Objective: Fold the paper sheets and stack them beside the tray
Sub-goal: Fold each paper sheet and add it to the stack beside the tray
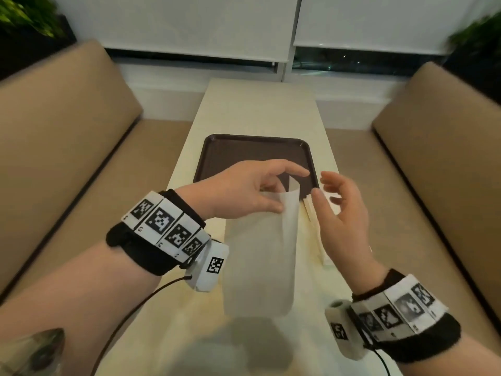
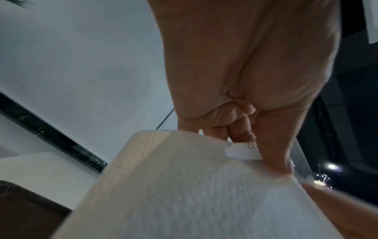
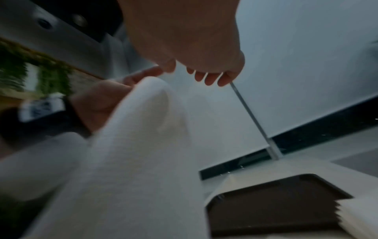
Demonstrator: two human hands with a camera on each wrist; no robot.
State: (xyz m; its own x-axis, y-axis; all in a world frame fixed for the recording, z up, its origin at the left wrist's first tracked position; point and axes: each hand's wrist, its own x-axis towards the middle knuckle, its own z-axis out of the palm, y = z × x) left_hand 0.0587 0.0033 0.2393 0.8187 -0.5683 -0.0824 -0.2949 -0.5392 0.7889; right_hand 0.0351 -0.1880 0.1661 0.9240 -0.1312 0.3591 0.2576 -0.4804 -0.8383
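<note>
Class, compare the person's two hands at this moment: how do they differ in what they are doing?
The left hand pinches the top of the paper sheet, lifting it; the right hand holds nothing. Left fingers curl around the paper; right fingers are spread, relaxed, beside it. Both hover near the tray and wear marker wristbands.

A table (image 1: 260,109) runs away from the person between two benches, one bench (image 1: 62,137) on its left and the other bench (image 1: 439,147) on its right, with a window (image 1: 271,28) behind its far end. On the table lies a tray (image 1: 244,153), about midway along it. Just right of the tray's near right corner sits a stack of folded sheets (image 1: 320,234). Nearer than the tray, a paper sheet (image 1: 260,256) hangs above the table, its top edge pinched in the left hand (image 1: 244,191). The right hand (image 1: 341,210) hovers right of the sheet, over the stack.
</note>
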